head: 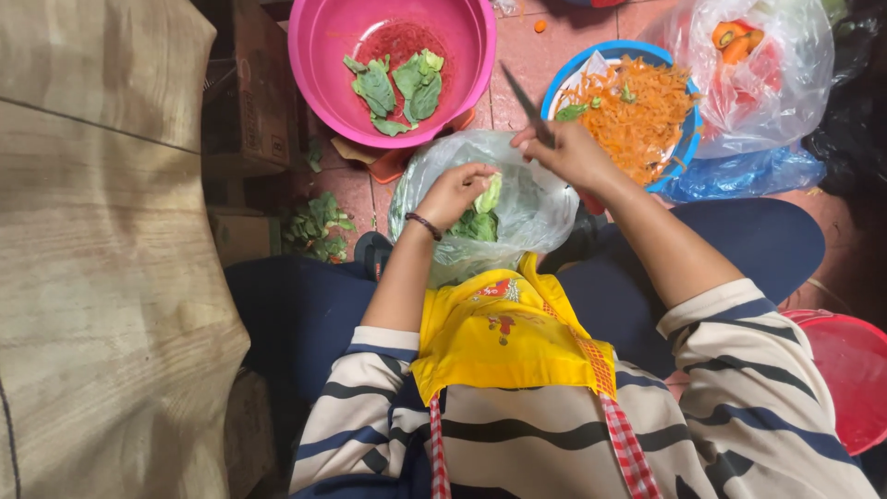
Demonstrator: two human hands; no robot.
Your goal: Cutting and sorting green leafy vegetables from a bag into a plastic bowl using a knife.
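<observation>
Leafy green vegetable held in left hand, fingers closed round its pale stalk, above clear plastic bag resting on lap. Right hand clasps knife, blade pointing up and away, just beside vegetable. Pink basin on tiled floor ahead, holding several green leaves. Blue-rimmed bowl of grated carrot to right. Leaf scraps on floor to left. Yellow apron over striped top.
</observation>
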